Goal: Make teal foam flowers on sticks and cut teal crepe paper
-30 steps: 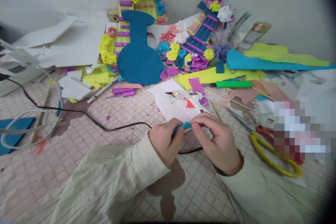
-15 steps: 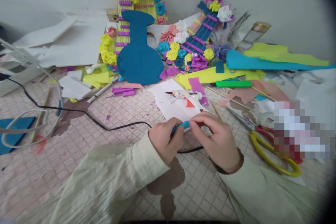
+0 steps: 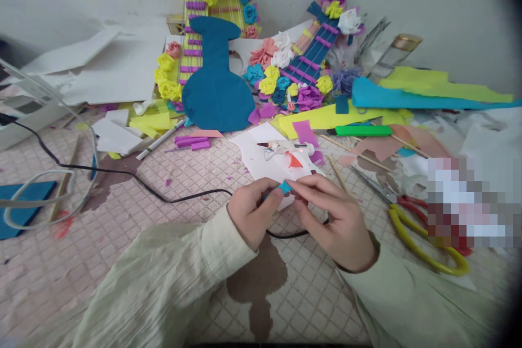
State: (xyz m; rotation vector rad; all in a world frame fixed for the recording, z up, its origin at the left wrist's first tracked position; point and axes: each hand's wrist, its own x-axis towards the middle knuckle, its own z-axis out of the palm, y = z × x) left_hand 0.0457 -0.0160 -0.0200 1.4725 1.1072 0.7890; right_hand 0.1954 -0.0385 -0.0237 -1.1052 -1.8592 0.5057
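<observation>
Between the thumb and fingers of my left hand is a small piece of blue paper. My right hand touches the same piece from the right, its index fingertip on the paper's upper edge and its thumb just below. Most of the blue piece is hidden by my left fingers. Just beyond my hands a glue gun lies on a white sheet, beside a small red-orange patch. A black cable runs from the left and passes beneath my hands.
Yellow-handled scissors lie at the right, with a green cutter farther back. A blue guitar-shaped cutout leans at the back, near flower-decorated paper instruments. Purple rolls and a white cord are at the left.
My right index finger has straightened and moved left onto the blue paper, and my right thumb has dropped lower. My left hand has shifted slightly left.
</observation>
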